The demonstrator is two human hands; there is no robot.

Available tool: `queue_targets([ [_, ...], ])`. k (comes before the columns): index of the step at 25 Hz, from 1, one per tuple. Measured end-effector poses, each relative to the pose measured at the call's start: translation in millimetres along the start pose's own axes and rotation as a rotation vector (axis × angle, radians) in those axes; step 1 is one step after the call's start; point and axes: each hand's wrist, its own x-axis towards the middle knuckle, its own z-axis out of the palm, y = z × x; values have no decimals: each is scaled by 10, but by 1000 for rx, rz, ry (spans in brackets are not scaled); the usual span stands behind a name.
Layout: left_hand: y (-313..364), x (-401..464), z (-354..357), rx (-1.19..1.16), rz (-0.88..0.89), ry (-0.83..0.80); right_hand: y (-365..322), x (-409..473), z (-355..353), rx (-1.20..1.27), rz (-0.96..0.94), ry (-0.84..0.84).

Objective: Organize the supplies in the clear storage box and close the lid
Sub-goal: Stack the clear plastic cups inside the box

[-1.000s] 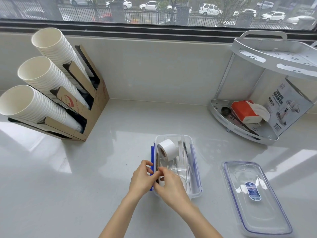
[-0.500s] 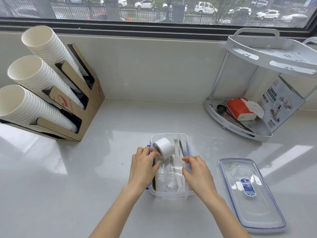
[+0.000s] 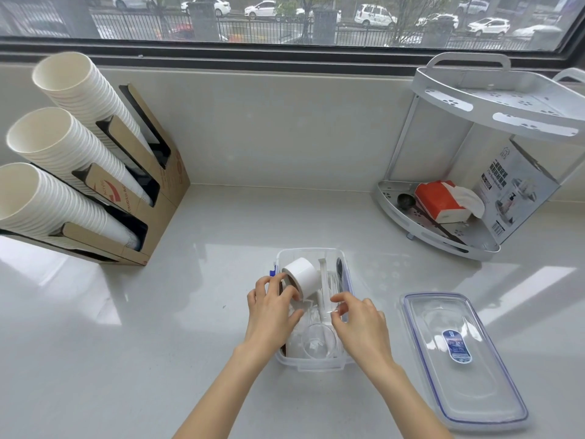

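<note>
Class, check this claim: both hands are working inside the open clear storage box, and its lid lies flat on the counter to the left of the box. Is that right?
Not quite. The head view shows the lid lying flat on the counter to the right of the clear storage box, not the left. The rest holds: the left hand and right hand are both working inside the open box.

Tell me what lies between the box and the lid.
Only bare counter between the box and the lid, in the head view.
</note>
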Motion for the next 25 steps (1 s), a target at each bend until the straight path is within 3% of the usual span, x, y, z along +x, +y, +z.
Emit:
queue_targets([
  [8, 44, -106, -150, -276, -58, 36, -8, 30, -196, 391, 52, 34],
  [13, 85, -161, -300, -535, 10, -4, -136, 79, -420, 504, -105, 158],
  [17, 110, -174, -330, -615, 6, -3, -248, 64, -487, 393, -311, 159],
  [21, 120, -171, -359, -601, 39, 4, -327, 41, -409, 176, -468, 27],
  [25, 130, -191, -384, -599, 85, 29, -330, 25, -315, 143, -555, -120],
])
